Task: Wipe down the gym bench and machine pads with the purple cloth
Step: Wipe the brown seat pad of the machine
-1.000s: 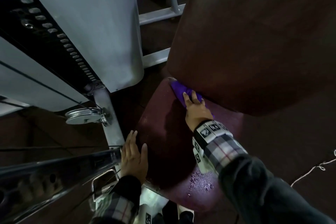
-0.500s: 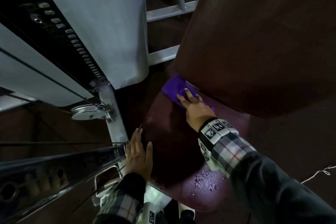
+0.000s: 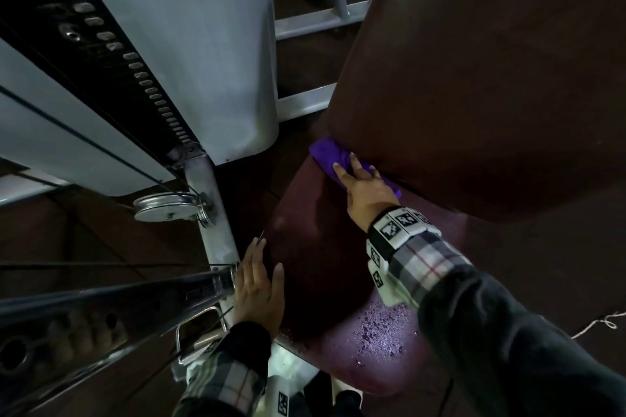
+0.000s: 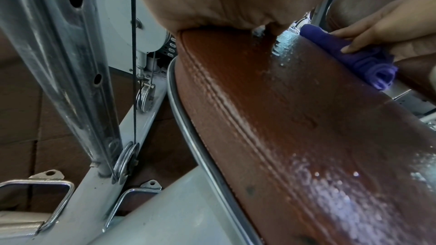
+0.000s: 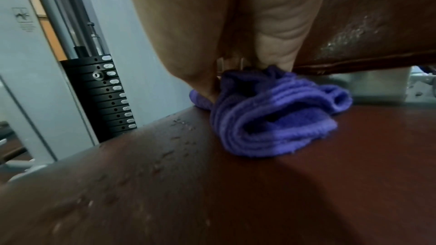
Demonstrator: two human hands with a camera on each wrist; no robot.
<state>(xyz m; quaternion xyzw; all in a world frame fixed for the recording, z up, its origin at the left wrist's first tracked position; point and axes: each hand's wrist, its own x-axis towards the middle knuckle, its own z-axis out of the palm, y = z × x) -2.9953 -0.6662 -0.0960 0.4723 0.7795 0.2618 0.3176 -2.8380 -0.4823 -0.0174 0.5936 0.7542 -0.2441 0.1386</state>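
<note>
The purple cloth (image 3: 324, 155) lies bunched at the far end of the maroon seat pad (image 3: 315, 267), in the gap under the big maroon back pad (image 3: 474, 78). My right hand (image 3: 354, 168) presses down on it with straight fingers. The right wrist view shows the cloth (image 5: 271, 120) folded on the seat pad (image 5: 212, 193) below the fingers (image 5: 188, 34). My left hand (image 3: 261, 257) rests flat and open on the seat's left edge. In the left wrist view the seat pad (image 4: 295, 128) is wet, with the cloth (image 4: 358, 60) under the right hand (image 4: 389, 21).
A white machine column (image 3: 189, 44) with a black weight stack (image 5: 106, 96) stands left of the seat. A pulley (image 3: 169, 210) and a chrome bar (image 3: 111, 301) sit beside my left hand. White frame rails (image 3: 315, 24) run behind. Droplets cover the seat's near end (image 3: 382, 332).
My right hand has shifted the cloth slightly along the seam between seat and back pad, toward the seat's far left corner. The left hand has stayed on the seat edge.
</note>
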